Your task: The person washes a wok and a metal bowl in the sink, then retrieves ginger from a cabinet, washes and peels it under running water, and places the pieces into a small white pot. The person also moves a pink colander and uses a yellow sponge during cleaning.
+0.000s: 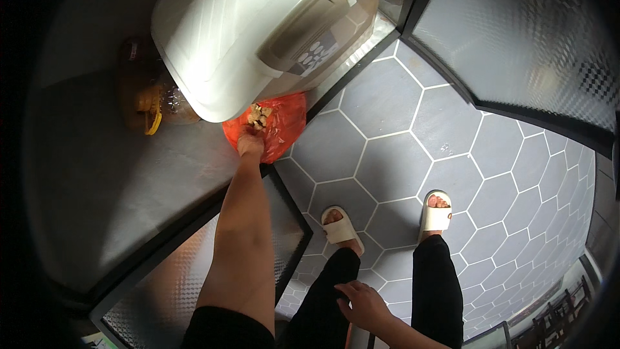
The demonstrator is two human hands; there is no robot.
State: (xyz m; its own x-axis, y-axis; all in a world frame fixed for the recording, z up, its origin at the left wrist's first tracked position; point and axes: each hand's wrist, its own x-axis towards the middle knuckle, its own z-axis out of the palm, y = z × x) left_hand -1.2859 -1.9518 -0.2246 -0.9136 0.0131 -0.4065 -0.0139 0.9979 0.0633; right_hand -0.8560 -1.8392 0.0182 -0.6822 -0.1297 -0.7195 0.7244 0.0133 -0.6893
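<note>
My left hand [251,141] reaches down to a red plastic bag [286,123] and touches it near its opening. Pale brown lumps, perhaps ginger root, [259,115] lie in the bag just beyond the fingers; whether the fingers grip one or the bag cannot be told. The bag sits at the cabinet floor's edge, beside a large plastic storage box with a white lid [218,43]. Over my dark trousers hangs my right hand [363,303], its thumb and fingers apart with nothing between them.
Behind the box stands a clear plastic bottle [177,104] with a yellow handle. Two framed textured-glass doors stand open, one at the upper right [503,34], one at the lower left [169,281]. Hexagonal grey floor tiles [392,165] lie beneath my feet in pale slippers.
</note>
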